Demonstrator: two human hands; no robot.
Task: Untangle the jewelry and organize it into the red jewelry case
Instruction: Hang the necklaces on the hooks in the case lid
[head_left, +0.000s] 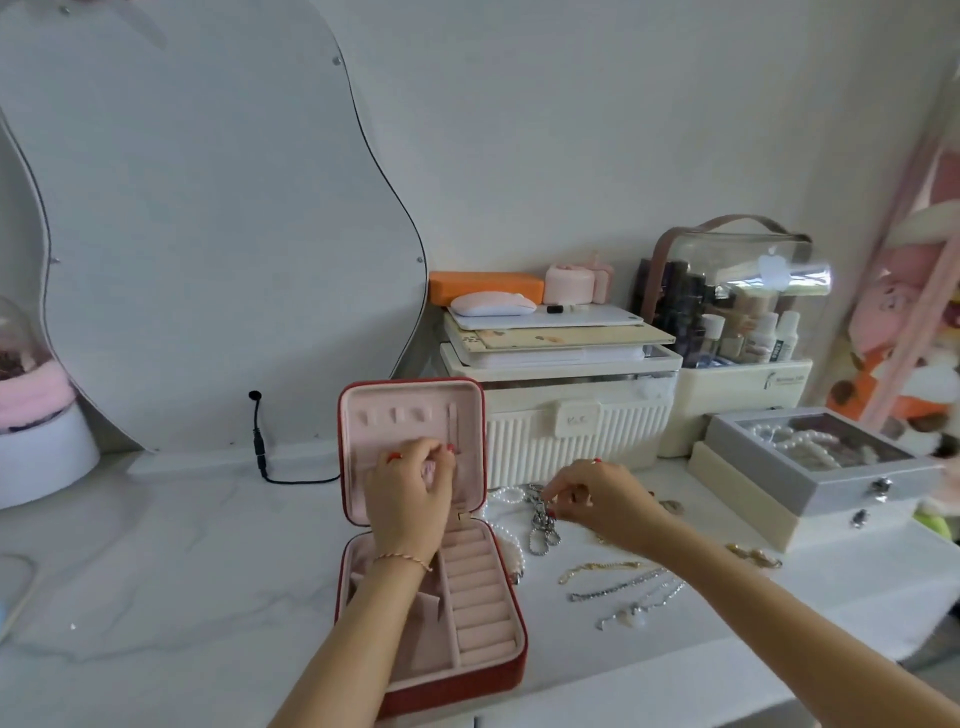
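- Red jewelry case (506, 660) lies open on tabletop (182, 545), lid upright, ring rolls running near-to-far.
- Left hand (410, 493) at lid's inner panel, fingers curled; what it pinches, cannot tell.
- Right hand (602, 499) pinches silver chain (543, 522) in the tangle with pearl strand (506, 493), just right of case.
- Right hand is nearer; chain goes left into case.

- We see the red jewelry case (431, 551) open at lower centre, lid upright, pink lining, ring rolls at right.
- We see tangled pearl strand and silver chain (543, 519) right of it; three bracelets (618, 587) laid apart, lower right.
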